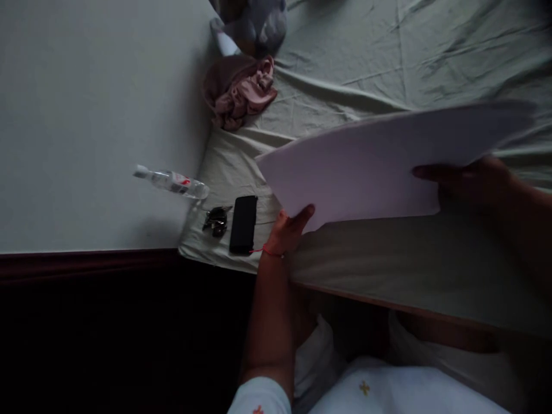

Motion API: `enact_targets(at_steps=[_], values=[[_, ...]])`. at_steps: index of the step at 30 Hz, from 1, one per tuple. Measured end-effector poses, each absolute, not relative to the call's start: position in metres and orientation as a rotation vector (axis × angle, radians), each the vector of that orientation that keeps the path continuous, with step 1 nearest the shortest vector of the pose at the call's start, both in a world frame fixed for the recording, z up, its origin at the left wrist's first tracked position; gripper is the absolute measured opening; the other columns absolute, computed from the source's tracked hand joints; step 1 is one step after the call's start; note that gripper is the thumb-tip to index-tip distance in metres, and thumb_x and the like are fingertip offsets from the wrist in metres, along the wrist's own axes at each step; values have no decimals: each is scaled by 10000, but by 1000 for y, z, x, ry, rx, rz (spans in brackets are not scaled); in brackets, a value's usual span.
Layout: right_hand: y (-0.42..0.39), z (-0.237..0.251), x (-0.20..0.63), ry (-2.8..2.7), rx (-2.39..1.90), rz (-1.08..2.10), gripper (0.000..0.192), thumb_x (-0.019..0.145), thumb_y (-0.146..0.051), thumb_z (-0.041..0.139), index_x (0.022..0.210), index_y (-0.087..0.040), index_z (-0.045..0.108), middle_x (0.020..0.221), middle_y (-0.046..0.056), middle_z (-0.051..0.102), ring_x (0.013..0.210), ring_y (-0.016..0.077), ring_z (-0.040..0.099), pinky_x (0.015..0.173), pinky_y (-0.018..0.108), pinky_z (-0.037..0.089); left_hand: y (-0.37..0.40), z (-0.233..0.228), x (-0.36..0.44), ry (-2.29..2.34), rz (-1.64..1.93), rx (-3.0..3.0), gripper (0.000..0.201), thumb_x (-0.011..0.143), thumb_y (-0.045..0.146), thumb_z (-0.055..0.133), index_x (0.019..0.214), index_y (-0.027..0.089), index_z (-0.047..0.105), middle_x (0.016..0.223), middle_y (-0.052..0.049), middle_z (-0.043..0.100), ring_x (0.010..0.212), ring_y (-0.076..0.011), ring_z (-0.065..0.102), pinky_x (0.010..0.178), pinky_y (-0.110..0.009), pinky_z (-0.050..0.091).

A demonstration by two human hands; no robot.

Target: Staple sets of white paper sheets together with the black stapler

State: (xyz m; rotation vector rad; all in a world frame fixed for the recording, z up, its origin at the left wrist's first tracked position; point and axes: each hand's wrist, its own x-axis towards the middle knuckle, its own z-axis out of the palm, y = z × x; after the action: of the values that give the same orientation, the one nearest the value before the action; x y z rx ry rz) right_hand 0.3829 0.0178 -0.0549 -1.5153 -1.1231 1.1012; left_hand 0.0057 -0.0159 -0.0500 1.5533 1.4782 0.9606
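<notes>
A large white sheet of paper (357, 167) is stretched out above the bed, its far right end blurred. My left hand (290, 227) pinches its near left corner, thumb on top. At the right, my right hand (470, 178) grips the sheet's near side, thumb lying over the upper face and the other fingers hidden beneath. Whether it is one sheet or several stacked together I cannot tell. A red cord circles my left wrist.
Left of my left hand lie a black phone (244, 224) and a bunch of keys (217, 221). A clear plastic bottle (172, 182) stands by the white wall (95, 115). Crumpled pink cloth (244, 95) and a grey plastic bag (267, 26) sit farther back on the bed sheet (345, 63).
</notes>
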Motion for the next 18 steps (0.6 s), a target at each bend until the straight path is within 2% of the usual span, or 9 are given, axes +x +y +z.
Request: enact_targets(at_steps=[2,4,6,9,12,15,18], values=[[19,-51,379,-1119,-1473,1108,558,495,-475,997,936,-214,775,1049,50,760,930,232,674,973,511,579,-13,-49,6,1479,934,1549,300,885,552,718,942,259,744,947,-85,747,1123,-279,686,1089,-434,518],[19,-46,376,-1098,-1465,1124,490,536,-478,983,857,-189,751,952,53,738,804,190,646,855,472,607,-10,-47,5,1483,872,1539,368,904,596,681,791,247,704,785,-62,702,904,-258,695,907,-397,582],[18,-44,375,-1058,-1480,1183,455,565,-487,965,785,-177,715,834,46,688,680,154,588,721,434,599,-9,-46,5,1489,813,1516,491,909,661,641,653,243,618,641,-29,611,694,-215,617,713,-362,572],[18,-45,378,-1030,-1486,1334,444,568,-488,951,744,-172,693,776,56,656,613,148,560,594,380,545,-9,-47,5,1480,819,1455,571,913,718,595,609,236,559,577,2,531,559,-165,498,563,-330,508],[20,-46,379,-1002,-1433,1332,450,515,-443,971,778,-181,718,864,72,713,678,167,610,625,360,554,-10,-48,6,1450,878,1400,516,903,688,637,671,227,616,633,-3,576,579,-165,523,583,-337,517],[18,-40,376,-909,-1335,1212,511,456,-375,988,871,-211,740,1081,67,757,915,219,676,880,414,599,-12,-50,6,1436,899,1404,435,845,627,738,696,227,655,710,-27,656,720,-203,630,746,-376,581],[14,-32,372,-890,-1278,1225,524,461,-365,984,893,-219,727,1202,68,743,1137,266,662,1088,450,529,-14,-52,5,1419,964,1435,349,780,554,817,801,222,711,822,-46,733,960,-242,707,987,-415,571]])
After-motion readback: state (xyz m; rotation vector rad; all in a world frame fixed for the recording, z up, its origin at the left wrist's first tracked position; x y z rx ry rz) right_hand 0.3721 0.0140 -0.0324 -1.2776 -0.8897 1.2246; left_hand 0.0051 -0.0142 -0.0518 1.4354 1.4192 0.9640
